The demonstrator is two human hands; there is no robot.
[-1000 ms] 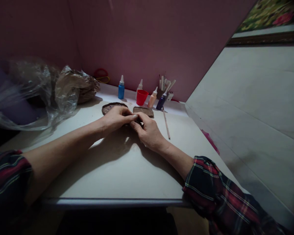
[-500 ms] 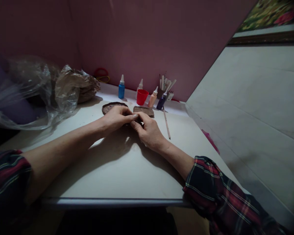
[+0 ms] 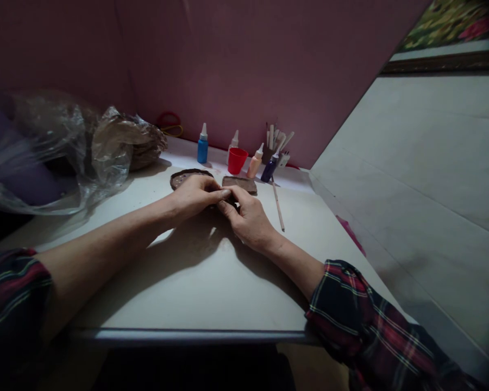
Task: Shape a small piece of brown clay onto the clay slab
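My left hand (image 3: 193, 194) and my right hand (image 3: 248, 220) meet over the middle of the white table (image 3: 204, 293), thumbs and fingertips pressed together. Whatever they pinch between them is small and mostly hidden; only a dark patch shows between the fingers. Just behind my left hand lies a shallow brown dish with a raised dark rim (image 3: 178, 179), partly covered by the hand. A flat brown clay-like slab (image 3: 241, 185) rests behind my right hand. To the right of that hand, a thin wooden stick (image 3: 279, 209) lies on the table.
Along the back stand a blue bottle (image 3: 202, 146), a red cup (image 3: 237, 161), a peach bottle (image 3: 255, 164), a dark blue bottle (image 3: 269, 169) and a holder with several tools (image 3: 274, 142). Crumpled clear plastic (image 3: 110, 141) fills the left, near red-and-yellow scissors (image 3: 173, 129). A tiled wall (image 3: 424, 146) bounds the right.
Almost nothing differs. Both hands keep the same pinched pose, and the view has shifted very slightly.
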